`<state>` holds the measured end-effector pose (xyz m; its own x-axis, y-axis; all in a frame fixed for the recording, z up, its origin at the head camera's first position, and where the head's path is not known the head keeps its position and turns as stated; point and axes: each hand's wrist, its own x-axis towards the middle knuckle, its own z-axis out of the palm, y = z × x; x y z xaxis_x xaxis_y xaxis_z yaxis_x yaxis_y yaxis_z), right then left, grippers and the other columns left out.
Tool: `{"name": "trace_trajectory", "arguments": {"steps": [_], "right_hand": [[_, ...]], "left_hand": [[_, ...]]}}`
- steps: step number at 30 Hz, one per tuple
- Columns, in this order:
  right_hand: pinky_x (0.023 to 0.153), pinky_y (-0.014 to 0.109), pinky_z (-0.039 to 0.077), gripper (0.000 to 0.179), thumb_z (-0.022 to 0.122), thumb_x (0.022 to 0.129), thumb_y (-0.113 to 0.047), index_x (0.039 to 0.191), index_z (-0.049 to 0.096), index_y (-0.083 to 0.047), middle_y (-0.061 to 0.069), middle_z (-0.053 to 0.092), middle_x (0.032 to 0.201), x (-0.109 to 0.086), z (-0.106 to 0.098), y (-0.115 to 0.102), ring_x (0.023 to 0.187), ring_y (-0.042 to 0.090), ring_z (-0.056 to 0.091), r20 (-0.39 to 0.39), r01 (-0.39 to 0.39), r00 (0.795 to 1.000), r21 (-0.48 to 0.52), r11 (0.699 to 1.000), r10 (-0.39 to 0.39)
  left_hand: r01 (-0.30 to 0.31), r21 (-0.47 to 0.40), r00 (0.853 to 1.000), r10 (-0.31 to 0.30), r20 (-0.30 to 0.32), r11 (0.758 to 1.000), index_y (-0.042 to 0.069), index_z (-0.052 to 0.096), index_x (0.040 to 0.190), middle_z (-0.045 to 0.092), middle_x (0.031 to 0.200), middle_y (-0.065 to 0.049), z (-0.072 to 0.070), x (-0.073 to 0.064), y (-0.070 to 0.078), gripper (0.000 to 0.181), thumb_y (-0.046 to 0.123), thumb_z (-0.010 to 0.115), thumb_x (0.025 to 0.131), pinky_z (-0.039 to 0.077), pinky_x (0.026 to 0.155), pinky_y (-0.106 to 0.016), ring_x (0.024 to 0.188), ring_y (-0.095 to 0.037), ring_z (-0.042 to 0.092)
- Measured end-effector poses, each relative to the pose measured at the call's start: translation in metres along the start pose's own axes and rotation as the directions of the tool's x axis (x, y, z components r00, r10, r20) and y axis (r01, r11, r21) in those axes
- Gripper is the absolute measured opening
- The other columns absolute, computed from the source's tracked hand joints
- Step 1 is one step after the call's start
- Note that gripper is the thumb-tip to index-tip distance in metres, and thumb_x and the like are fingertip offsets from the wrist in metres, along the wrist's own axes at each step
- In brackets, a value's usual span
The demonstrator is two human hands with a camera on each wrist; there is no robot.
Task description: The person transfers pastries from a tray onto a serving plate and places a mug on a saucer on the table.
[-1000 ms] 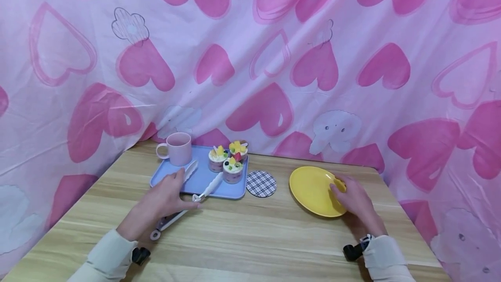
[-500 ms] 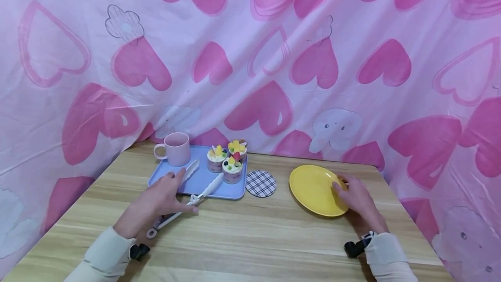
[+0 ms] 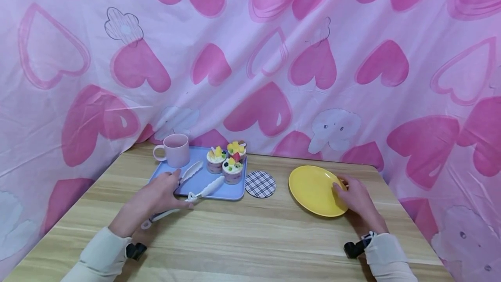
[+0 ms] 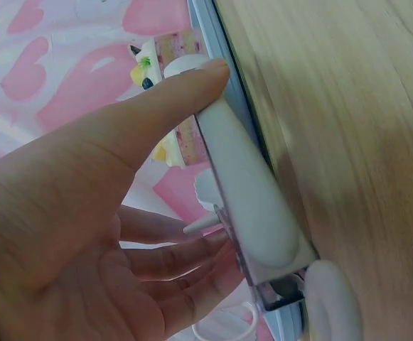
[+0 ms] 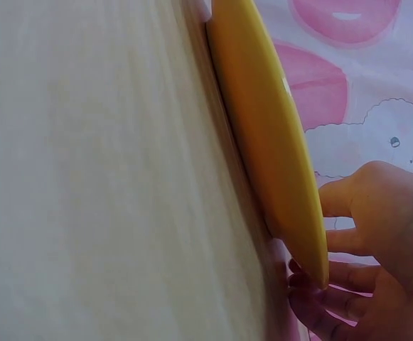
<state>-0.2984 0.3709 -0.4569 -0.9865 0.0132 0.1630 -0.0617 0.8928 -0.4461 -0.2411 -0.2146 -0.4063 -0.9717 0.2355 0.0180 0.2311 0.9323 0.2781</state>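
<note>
Head view | our left hand point(image 3: 156, 197) grips the white tongs point(image 3: 195, 184) over the blue tray point(image 3: 231, 191) | our right hand point(image 3: 354, 197) pinches the yellow plate point(image 3: 311, 188) on the counter point(image 3: 250, 238).

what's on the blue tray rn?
On the blue tray: a pink mug at its far left corner, three fruit-topped cakes at the far right, and the white tongs' tips. The left hand covers the tongs' middle and part of the near edge.
</note>
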Motion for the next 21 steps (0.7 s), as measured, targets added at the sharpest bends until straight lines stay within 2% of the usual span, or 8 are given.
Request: {"name": "trace_trajectory", "arguments": {"steps": [3,5,8,14,18,21], "right_hand": [[0.095,0.059,0.047,0.049,0.058,0.1,-0.033,0.141,0.055,-0.004,0.027,0.062,0.127,-0.001,0.0,0.0,0.11,0.039,0.059,0.002,-0.005,1.0,0.001,1.0,0.005],[0.094,0.058,0.048,0.049,0.058,0.1,-0.033,0.14,0.055,-0.005,0.027,0.062,0.126,0.0,0.001,-0.001,0.11,0.039,0.059,0.003,-0.01,1.0,0.002,1.0,0.01],[0.092,0.057,0.048,0.049,0.058,0.1,-0.034,0.14,0.056,-0.005,0.027,0.063,0.124,0.0,0.002,0.0,0.107,0.039,0.059,0.002,-0.013,1.0,0.009,1.0,0.013],[0.088,0.051,0.051,0.049,0.057,0.101,-0.034,0.14,0.055,-0.005,0.025,0.064,0.121,-0.001,0.002,0.002,0.102,0.035,0.06,0.011,-0.025,1.0,0.037,0.999,0.025],[0.086,0.048,0.052,0.046,0.055,0.098,-0.024,0.14,0.056,-0.006,0.024,0.064,0.12,0.0,0.0,0.005,0.101,0.034,0.061,0.008,-0.029,1.0,0.048,0.998,0.029],[0.085,0.045,0.052,0.047,0.054,0.092,-0.015,0.138,0.058,-0.006,0.024,0.065,0.118,0.001,0.001,0.008,0.101,0.034,0.063,-0.009,-0.017,1.0,0.055,0.998,0.017]], "left_hand": [[-0.003,-0.015,1.0,0.002,-0.01,1.0,-0.003,0.058,0.117,0.06,0.09,-0.009,0.001,0.0,-0.002,0.091,0.064,0.087,0.063,0.049,0.068,-0.035,0.081,-0.02,0.057],[-0.006,-0.028,1.0,0.005,-0.014,1.0,0.0,0.06,0.105,0.052,0.078,-0.004,0.001,0.0,-0.003,0.081,0.063,0.088,0.062,0.039,0.06,-0.03,0.072,-0.017,0.05],[0.003,-0.053,1.0,-0.003,-0.005,0.999,0.0,0.06,0.104,0.049,0.076,-0.003,0.002,0.002,-0.006,0.081,0.063,0.088,0.062,0.034,0.058,-0.028,0.07,-0.016,0.048],[-0.009,-0.064,1.0,0.008,-0.026,0.998,0.0,0.058,0.113,0.056,0.087,-0.005,0.002,0.006,-0.013,0.085,0.062,0.088,0.063,0.041,0.065,-0.031,0.08,-0.018,0.052],[0.015,-0.094,0.999,-0.018,-0.028,0.995,0.001,0.055,0.122,0.061,0.1,-0.008,0.002,0.007,-0.015,0.091,0.061,0.089,0.062,0.048,0.076,-0.036,0.09,-0.021,0.055],[0.026,-0.14,0.999,-0.031,-0.032,0.99,0.001,0.049,0.133,0.061,0.115,-0.013,0.002,0.007,-0.016,0.1,0.058,0.09,0.063,0.052,0.088,-0.046,0.102,-0.027,0.057]]}}
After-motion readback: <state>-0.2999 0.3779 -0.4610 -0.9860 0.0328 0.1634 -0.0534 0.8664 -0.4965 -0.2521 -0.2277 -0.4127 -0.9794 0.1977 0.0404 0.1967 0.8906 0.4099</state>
